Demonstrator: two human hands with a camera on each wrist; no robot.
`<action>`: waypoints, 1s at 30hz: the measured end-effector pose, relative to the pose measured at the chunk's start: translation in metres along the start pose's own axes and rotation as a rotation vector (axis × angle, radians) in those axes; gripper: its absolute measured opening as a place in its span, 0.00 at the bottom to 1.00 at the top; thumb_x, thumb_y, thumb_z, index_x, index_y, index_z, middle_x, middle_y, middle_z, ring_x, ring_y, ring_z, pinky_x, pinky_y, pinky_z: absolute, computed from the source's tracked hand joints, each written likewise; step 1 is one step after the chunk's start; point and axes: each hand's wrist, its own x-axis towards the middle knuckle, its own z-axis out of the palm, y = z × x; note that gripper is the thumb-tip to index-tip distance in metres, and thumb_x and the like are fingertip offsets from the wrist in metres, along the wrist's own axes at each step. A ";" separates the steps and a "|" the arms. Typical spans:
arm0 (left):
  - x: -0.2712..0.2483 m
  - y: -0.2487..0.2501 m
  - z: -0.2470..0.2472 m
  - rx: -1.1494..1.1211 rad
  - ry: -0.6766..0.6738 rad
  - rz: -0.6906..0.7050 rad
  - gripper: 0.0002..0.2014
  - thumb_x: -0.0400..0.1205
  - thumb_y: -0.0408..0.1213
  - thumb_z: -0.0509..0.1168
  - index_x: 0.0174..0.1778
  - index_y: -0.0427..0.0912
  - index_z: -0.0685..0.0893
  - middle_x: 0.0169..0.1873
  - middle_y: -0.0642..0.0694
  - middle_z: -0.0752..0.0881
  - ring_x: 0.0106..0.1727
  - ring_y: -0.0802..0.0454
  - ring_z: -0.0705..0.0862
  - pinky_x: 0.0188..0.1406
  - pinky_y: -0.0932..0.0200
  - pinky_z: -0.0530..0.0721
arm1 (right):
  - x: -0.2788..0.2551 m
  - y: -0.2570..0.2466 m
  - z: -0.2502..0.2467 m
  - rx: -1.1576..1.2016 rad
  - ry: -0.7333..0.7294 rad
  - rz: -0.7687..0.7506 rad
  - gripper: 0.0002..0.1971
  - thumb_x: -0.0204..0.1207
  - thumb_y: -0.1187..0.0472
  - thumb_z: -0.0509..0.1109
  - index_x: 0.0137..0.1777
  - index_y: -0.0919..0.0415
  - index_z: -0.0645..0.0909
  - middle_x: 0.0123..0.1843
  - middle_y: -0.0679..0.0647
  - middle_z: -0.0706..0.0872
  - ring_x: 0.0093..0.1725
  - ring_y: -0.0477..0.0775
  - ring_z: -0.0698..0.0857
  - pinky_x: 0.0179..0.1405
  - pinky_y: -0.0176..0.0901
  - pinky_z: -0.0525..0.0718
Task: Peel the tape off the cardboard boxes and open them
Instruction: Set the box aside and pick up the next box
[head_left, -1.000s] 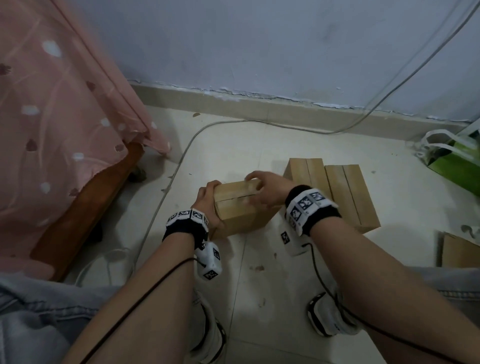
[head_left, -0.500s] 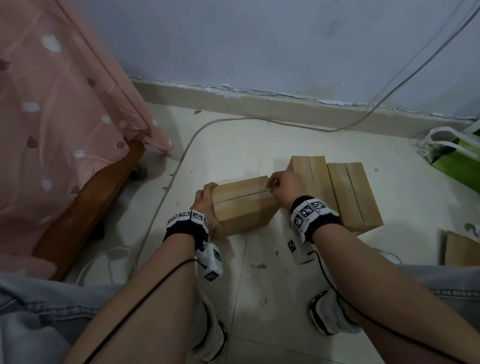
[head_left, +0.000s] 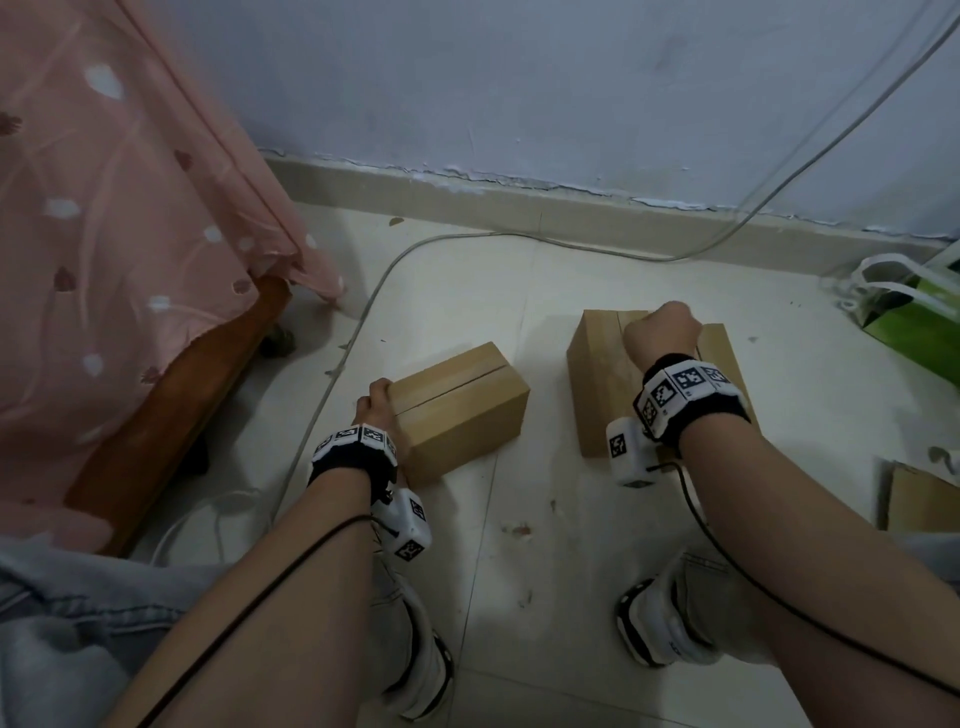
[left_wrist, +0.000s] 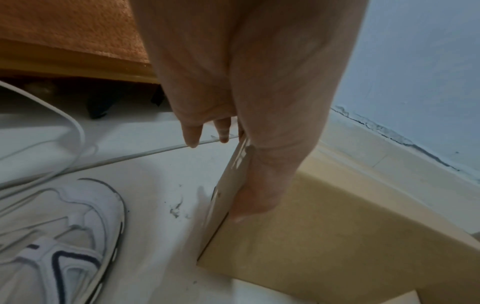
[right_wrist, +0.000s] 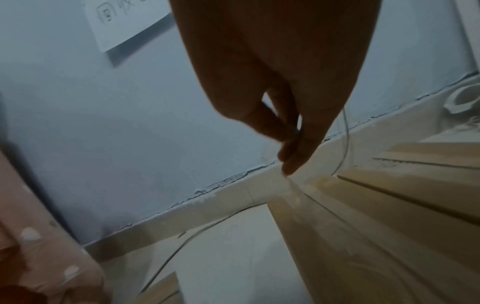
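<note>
A small cardboard box (head_left: 462, 410) lies on the floor tiles with a dark slit along its top seam. My left hand (head_left: 376, 402) grips its left end, thumb along the near edge (left_wrist: 249, 195) and fingers (left_wrist: 192, 133) down the end face. My right hand (head_left: 662, 332) is curled above two more boxes (head_left: 597, 395) that lie side by side to the right. In the right wrist view its fingertips (right_wrist: 288, 160) pinch a clear strip of tape (right_wrist: 344, 144) that trails down over those boxes (right_wrist: 389, 205).
A pink bed cover (head_left: 104, 208) hangs over a wooden bed frame (head_left: 171, 405) on the left. A white cable (head_left: 415, 249) runs along the floor by the wall. A green bag (head_left: 914, 322) and a cardboard piece (head_left: 919, 499) sit at the right. My shoes (head_left: 670, 634) are near.
My right hand left the small box's top and right end and moved right over the two other boxes, drawing the tape away. My left hand stayed on the box's left end.
</note>
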 end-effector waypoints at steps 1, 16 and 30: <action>0.000 0.002 -0.001 -0.010 -0.007 -0.003 0.49 0.71 0.26 0.74 0.81 0.51 0.52 0.74 0.38 0.64 0.69 0.32 0.74 0.66 0.41 0.76 | -0.003 -0.003 0.002 -0.028 -0.065 -0.024 0.11 0.77 0.72 0.59 0.33 0.64 0.70 0.41 0.62 0.78 0.42 0.61 0.80 0.29 0.43 0.73; 0.002 0.016 -0.007 -0.012 0.012 0.050 0.49 0.69 0.28 0.75 0.80 0.53 0.55 0.73 0.39 0.65 0.69 0.33 0.75 0.63 0.43 0.78 | -0.045 0.011 0.062 -0.283 -0.455 -0.267 0.09 0.74 0.65 0.77 0.48 0.71 0.85 0.44 0.62 0.90 0.45 0.59 0.89 0.50 0.50 0.88; 0.001 0.037 -0.012 0.021 -0.004 0.097 0.51 0.66 0.29 0.77 0.80 0.53 0.54 0.72 0.39 0.65 0.65 0.30 0.77 0.56 0.43 0.80 | -0.080 0.035 0.089 -0.587 -0.692 -0.364 0.07 0.82 0.71 0.59 0.51 0.71 0.79 0.58 0.67 0.84 0.53 0.66 0.86 0.54 0.52 0.86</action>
